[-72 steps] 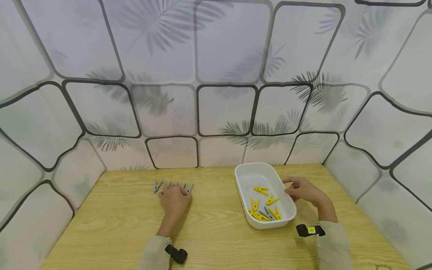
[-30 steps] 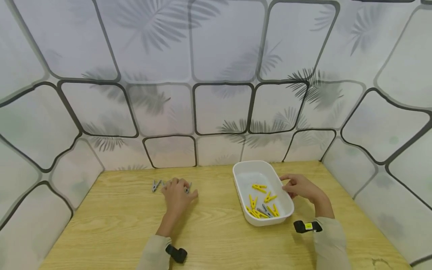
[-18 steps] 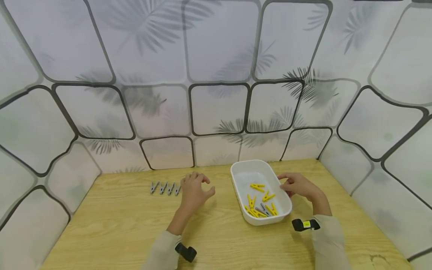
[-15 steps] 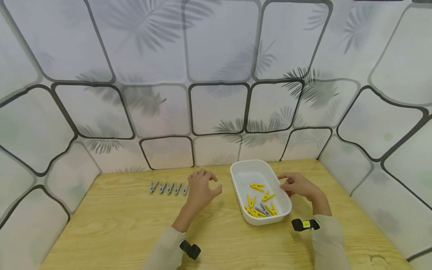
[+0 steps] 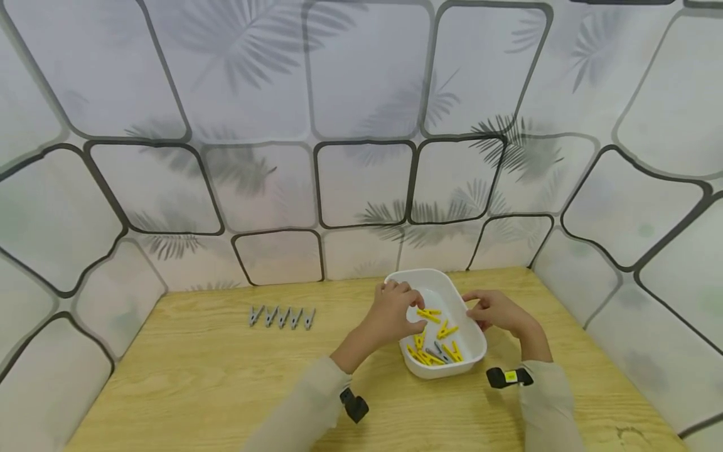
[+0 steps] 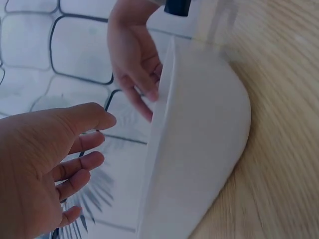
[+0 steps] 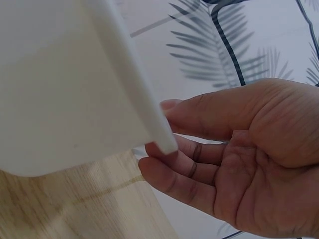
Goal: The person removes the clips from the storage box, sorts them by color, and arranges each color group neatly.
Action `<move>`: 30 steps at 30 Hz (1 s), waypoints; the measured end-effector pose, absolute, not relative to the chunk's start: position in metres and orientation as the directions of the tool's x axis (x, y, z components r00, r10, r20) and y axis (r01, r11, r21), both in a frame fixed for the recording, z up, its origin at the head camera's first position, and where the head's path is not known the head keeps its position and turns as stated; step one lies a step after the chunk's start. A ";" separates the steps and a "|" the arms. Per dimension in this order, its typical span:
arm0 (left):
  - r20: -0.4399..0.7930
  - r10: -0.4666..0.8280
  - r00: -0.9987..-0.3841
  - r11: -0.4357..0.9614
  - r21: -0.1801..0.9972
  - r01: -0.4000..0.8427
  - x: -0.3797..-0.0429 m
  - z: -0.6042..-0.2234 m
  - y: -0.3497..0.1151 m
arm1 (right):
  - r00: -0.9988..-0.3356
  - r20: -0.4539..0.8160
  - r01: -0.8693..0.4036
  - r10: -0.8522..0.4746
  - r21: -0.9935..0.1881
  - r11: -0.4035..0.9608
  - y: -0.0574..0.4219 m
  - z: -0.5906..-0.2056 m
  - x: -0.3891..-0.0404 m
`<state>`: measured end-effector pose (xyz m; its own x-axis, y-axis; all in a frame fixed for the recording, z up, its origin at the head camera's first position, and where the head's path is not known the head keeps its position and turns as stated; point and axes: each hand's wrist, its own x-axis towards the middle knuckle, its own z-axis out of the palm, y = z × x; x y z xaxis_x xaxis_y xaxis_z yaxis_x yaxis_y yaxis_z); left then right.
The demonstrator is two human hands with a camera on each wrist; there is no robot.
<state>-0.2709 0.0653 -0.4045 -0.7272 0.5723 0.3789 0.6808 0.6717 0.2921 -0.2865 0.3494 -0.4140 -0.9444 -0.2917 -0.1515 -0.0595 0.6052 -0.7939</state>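
Left hand (image 5: 390, 314) hangs over the left side of the white bin (image 5: 443, 298), its thumb and fingertips curved and spread apart with nothing visible between them. Inside the bin, just to the right of those fingertips in the head view, lies the closest yellow clothespin (image 5: 430, 315), its long axis roughly crosswise; the gap in height cannot be told. More yellow clothespins (image 5: 446, 329) and a gray clothespin (image 5: 442, 353) lie toward the bin's near end. The bin's long side runs away from the person, slightly slanted. Right hand (image 5: 501, 312) pinches the opposite rim, farther from that closest clothespin. Well to the left, a row of five gray clothespins (image 5: 283, 319) sits on the tabletop (image 5: 198, 383), side by side.
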 end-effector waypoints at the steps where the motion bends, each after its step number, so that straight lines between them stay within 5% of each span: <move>1: 0.359 0.595 -0.720 0.668 0.279 0.691 -0.270 -0.403 0.070 | -0.945 -0.150 -0.061 -0.291 -0.794 0.605 0.350 -0.414 -0.287; 16: 0.037 0.795 -0.606 0.589 0.192 0.785 -0.276 -0.424 0.117 | -0.937 -0.137 -0.083 -0.322 -0.806 0.586 0.352 -0.413 -0.290; 30: -0.001 0.782 -0.624 0.612 0.192 0.767 -0.278 -0.443 0.130 | -0.936 -0.142 -0.076 -0.321 -0.810 0.582 0.352 -0.416 -0.287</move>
<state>-0.2779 0.1301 -0.4431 -0.6239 0.7815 -0.0011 0.7669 0.6124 0.1920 -0.2873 0.3523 -0.4164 -0.9364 -0.3208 -0.1420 -0.0764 0.5815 -0.8099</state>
